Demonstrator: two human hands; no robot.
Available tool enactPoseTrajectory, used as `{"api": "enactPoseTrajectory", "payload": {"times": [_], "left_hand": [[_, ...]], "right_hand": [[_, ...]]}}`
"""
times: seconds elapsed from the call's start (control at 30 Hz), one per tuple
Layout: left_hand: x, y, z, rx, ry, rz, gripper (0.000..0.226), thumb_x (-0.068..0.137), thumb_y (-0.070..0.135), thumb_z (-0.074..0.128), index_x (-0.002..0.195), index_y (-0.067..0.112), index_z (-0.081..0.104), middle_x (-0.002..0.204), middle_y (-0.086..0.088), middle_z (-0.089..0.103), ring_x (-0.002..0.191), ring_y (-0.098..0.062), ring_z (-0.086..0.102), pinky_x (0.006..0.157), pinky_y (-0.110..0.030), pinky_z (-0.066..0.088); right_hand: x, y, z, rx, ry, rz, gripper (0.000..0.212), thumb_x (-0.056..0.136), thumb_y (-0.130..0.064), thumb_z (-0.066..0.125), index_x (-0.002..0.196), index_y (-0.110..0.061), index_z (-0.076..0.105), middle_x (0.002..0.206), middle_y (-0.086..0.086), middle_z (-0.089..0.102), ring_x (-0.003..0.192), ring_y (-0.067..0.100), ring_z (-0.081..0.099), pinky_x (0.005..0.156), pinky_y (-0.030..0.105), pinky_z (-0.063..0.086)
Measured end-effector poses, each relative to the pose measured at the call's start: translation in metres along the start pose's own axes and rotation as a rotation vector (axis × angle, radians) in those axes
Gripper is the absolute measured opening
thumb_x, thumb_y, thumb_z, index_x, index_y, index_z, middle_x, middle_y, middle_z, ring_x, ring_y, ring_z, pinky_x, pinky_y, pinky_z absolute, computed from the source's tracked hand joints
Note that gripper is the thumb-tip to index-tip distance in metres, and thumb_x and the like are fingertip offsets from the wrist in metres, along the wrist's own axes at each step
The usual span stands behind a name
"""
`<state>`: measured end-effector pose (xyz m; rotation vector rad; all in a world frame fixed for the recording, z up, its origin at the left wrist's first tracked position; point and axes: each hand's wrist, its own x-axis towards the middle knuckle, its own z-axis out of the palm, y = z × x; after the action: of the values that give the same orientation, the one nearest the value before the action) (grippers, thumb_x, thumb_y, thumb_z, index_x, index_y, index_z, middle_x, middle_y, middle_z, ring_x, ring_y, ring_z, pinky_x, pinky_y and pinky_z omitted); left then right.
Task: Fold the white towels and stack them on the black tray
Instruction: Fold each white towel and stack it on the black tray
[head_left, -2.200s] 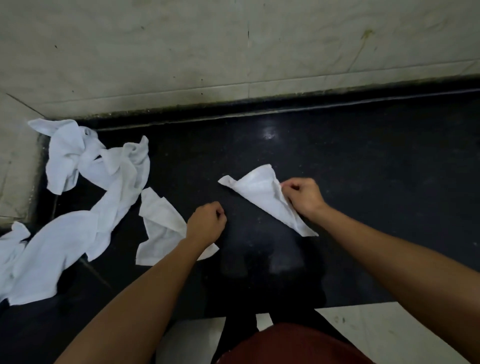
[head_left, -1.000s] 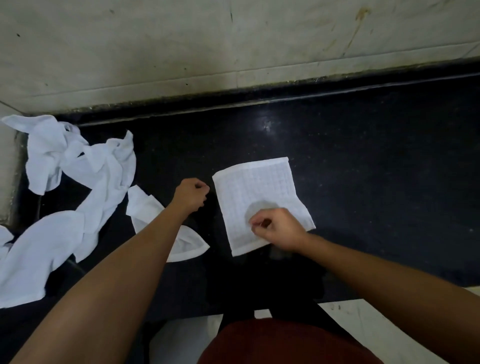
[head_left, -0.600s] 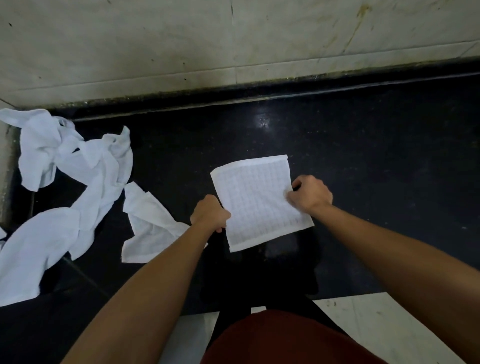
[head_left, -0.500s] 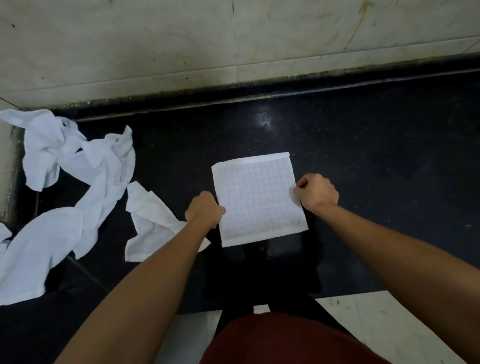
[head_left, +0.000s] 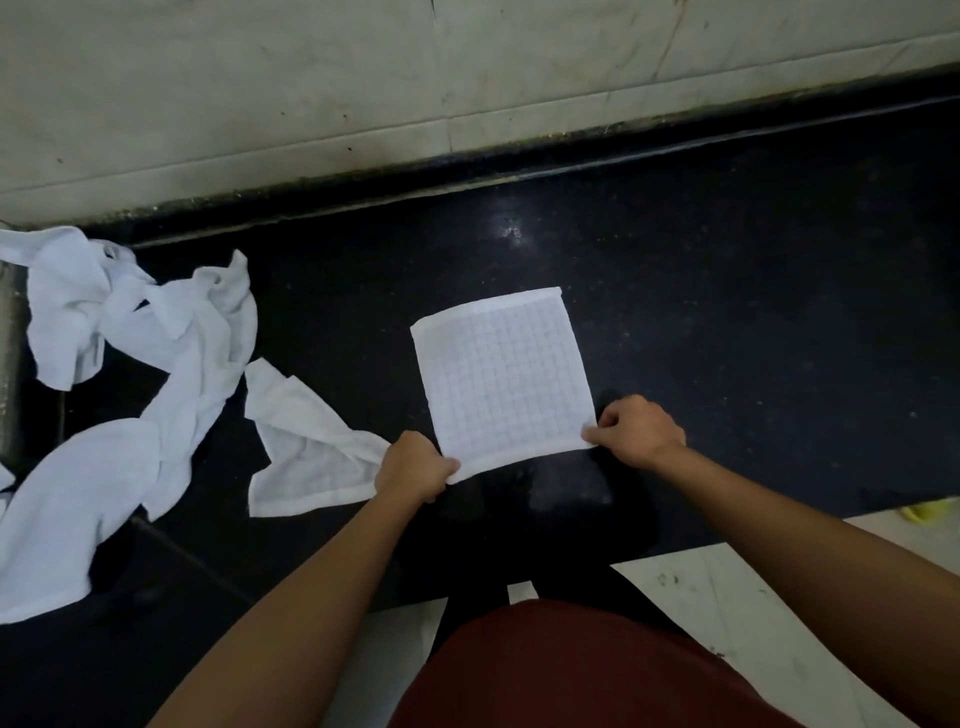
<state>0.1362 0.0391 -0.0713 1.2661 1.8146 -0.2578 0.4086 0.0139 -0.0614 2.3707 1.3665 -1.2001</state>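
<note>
A white checked towel (head_left: 506, 374) lies spread flat as a square on the black counter (head_left: 753, 322). My left hand (head_left: 413, 473) pinches its near left corner. My right hand (head_left: 636, 431) pinches its near right corner. A crumpled white towel (head_left: 306, 447) lies just left of my left hand. Further left, several more white towels (head_left: 140, 353) sit in a loose heap. No black tray is in view.
A pale tiled wall (head_left: 363, 78) rises behind the counter's back edge. Light floor tiles (head_left: 727, 597) show below the counter's front edge. A small yellow object (head_left: 930, 512) sits at the right near that edge. My red clothing (head_left: 571, 670) fills the bottom.
The towel went from a bunched triangle to a flat square. My hands slid from its side edges down to its two near corners.
</note>
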Motion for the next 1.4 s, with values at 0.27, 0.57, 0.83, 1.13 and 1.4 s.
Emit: {"api": "enactPoseTrajectory", "payload": {"times": [0.27,0.57,0.83,1.13,1.4], "left_hand": [[-0.035,-0.018,-0.002,-0.431,-0.025,-0.013,0.016,0.082,0.008,0.067,0.088,0.006,0.052,0.084,-0.015,0.066,0.062,-0.024,0.07,0.054,-0.034,0.058],[-0.022,0.013,-0.066,-0.779,-0.035,0.138,0.028,0.079,-0.001,0.073,0.106,0.002,0.066,0.091,-0.014,0.069,0.072,-0.02,0.068,0.069,-0.027,0.056],[0.035,0.048,-0.085,-0.14,0.247,0.237,0.021,0.089,0.02,0.064,0.075,0.005,0.065,0.066,-0.01,0.054,0.062,-0.022,0.052,0.061,-0.032,0.043],[0.079,0.058,-0.081,-0.12,0.17,0.039,0.018,0.086,0.015,0.066,0.072,0.007,0.059,0.068,-0.003,0.053,0.07,-0.021,0.055,0.07,-0.03,0.047],[0.084,0.054,-0.072,-0.073,0.269,0.017,0.023,0.086,0.027,0.068,0.094,0.006,0.064,0.087,-0.006,0.06,0.086,-0.026,0.062,0.072,-0.033,0.049]], "right_hand": [[-0.028,0.008,0.008,0.527,0.034,-0.054,0.019,0.081,-0.008,0.07,0.082,-0.015,0.052,0.068,0.006,0.071,0.051,0.016,0.067,0.06,0.03,0.05],[-0.02,-0.026,-0.049,1.035,-0.12,-0.091,0.024,0.088,0.006,0.052,0.097,-0.009,0.068,0.084,0.006,0.076,0.073,0.012,0.07,0.052,0.02,0.041],[0.037,-0.062,-0.059,0.667,0.163,-0.144,0.016,0.083,-0.022,0.075,0.07,-0.014,0.072,0.068,0.001,0.066,0.063,0.012,0.06,0.059,0.024,0.051],[0.077,-0.083,-0.062,0.188,0.255,-0.102,0.021,0.088,-0.043,0.062,0.09,-0.025,0.072,0.098,0.002,0.07,0.092,0.023,0.063,0.078,0.035,0.051],[0.085,-0.091,-0.062,-0.031,0.278,-0.109,0.026,0.09,-0.04,0.057,0.109,-0.023,0.064,0.107,0.006,0.066,0.097,0.029,0.062,0.072,0.032,0.04]]}}
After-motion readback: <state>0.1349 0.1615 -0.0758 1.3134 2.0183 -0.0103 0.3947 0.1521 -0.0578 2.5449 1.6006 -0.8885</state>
